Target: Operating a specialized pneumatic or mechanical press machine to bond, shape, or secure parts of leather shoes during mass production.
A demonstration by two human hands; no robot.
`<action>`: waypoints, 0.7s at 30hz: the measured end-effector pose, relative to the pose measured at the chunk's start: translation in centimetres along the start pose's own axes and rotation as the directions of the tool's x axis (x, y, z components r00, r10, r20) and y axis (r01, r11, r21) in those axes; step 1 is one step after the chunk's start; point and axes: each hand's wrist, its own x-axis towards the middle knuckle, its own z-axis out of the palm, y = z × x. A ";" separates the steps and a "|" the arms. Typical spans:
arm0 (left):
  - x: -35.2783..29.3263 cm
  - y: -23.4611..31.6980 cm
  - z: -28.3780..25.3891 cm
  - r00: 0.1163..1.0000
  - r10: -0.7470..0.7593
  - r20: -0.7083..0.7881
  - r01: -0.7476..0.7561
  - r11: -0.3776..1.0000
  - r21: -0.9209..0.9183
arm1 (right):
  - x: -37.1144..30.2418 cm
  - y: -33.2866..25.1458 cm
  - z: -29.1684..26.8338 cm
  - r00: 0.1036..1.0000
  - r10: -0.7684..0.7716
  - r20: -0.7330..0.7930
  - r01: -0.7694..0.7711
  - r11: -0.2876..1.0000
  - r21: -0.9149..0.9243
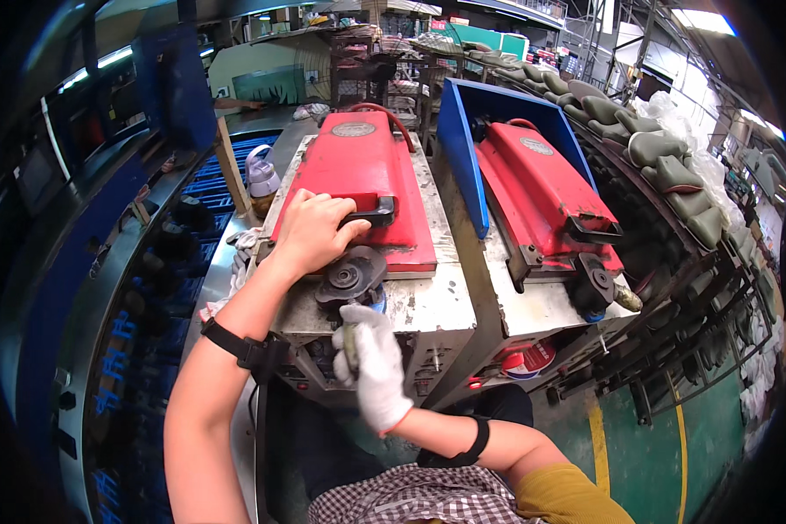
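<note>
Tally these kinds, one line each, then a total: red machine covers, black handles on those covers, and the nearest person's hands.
Red covers: 2
Black handles: 2
Bare left hand and gloved right hand: 2
Total: 6

Left red cover — glossy painted metal by the look, scuffed. Its handle: smooth black plastic. Benchtop under the cover: bare-looking metal, stained, worn. Below the cover, white glove: matt knit cloth; lever grip inside it: matt, grubby. Right of the cover, blue hood — painted sheet, semi-gloss. Floor, lower right of the cover: smooth green coating.
</note>
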 end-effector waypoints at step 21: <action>8.7 -4.0 -7.3 0.989 0.150 0.012 -0.150 0.988 0.040 | 2.5 -7.5 -2.9 0.636 0.120 0.762 0.564 0.602 -0.565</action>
